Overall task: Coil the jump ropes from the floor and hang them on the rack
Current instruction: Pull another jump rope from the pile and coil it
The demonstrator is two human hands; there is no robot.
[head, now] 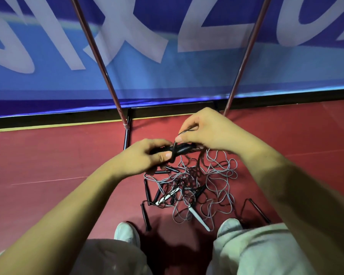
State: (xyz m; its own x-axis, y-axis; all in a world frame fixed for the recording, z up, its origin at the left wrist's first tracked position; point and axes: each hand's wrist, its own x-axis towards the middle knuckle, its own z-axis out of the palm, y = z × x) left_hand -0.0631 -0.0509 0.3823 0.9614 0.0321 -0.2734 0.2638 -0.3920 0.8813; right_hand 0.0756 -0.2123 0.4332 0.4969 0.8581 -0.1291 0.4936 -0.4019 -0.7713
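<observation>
- Black handles (180, 150): a pair, held side by side and roughly level, above the pile and in front of the rack base.
- Left hand (147, 156): fingers and thumb are curled round the handles at their left end.
- Right hand (206, 132): thumb and forefinger pinch a thin dark cord (187, 132) just above the handles; the cord loops down over them.
- The hands are close together, nearly touching.
- Jump ropes (195, 185): a tangled pile of grey and dark cords with black and white grips lies on the red floor (68, 155), between the person's shoes (125, 233).
- Rack (99, 62): two slanted metal poles rise from a black base frame just behind the pile.
- Blue banner (167, 76) with white lettering stands behind the rack.
</observation>
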